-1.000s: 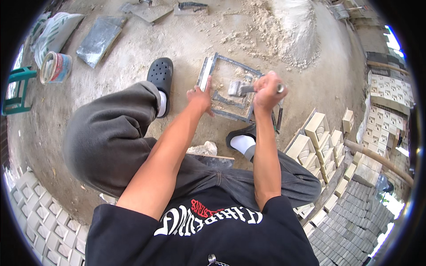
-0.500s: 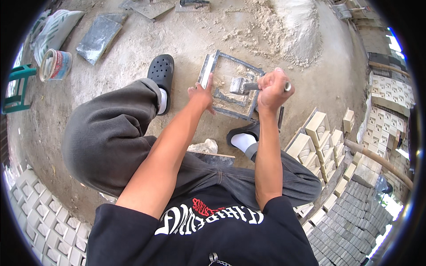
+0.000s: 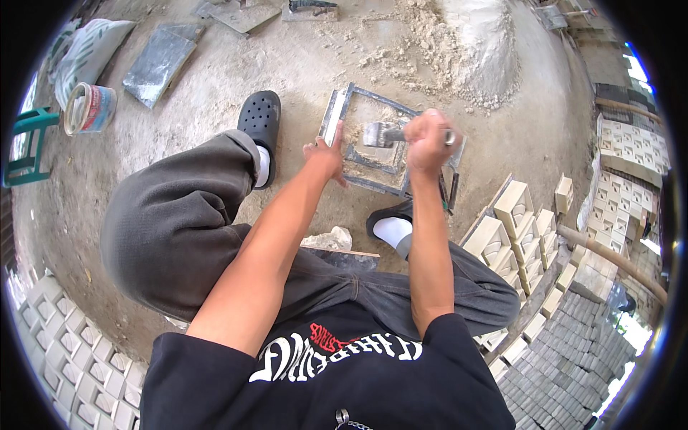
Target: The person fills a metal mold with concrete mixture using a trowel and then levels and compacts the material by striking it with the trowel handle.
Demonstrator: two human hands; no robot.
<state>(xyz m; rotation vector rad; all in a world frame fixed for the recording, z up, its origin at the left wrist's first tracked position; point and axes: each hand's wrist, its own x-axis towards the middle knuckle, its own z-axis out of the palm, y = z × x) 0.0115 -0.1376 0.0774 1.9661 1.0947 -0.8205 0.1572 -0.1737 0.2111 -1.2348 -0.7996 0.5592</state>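
Note:
A square metal mould frame [image 3: 380, 188] lies on the ground ahead of me, with pale, crumbly powder inside it. My left hand [image 3: 326, 156] rests on the frame's left side, fingers spread along its edge. Closed around a hammer's handle, my right hand [image 3: 428, 143] is over the frame's right part. The hammer's [image 3: 374, 135] grey, powder-coated head is over the middle of the frame, and its hollow handle end sticks out past my fist. Whether the head touches the powder I cannot tell.
A pale powder heap [image 3: 487, 54] lies beyond the frame. Patterned cream blocks [image 3: 512, 204] are stacked at my right, and more blocks [image 3: 68, 344] stand at lower left. A bucket [image 3: 89, 109], a green stool [image 3: 29, 147] and a flat slab [image 3: 161, 61] are at far left.
My right hand has moved a little to the left with the hammer, and the hammer head has shifted left over the frame. My left hand stays at the frame's left side.

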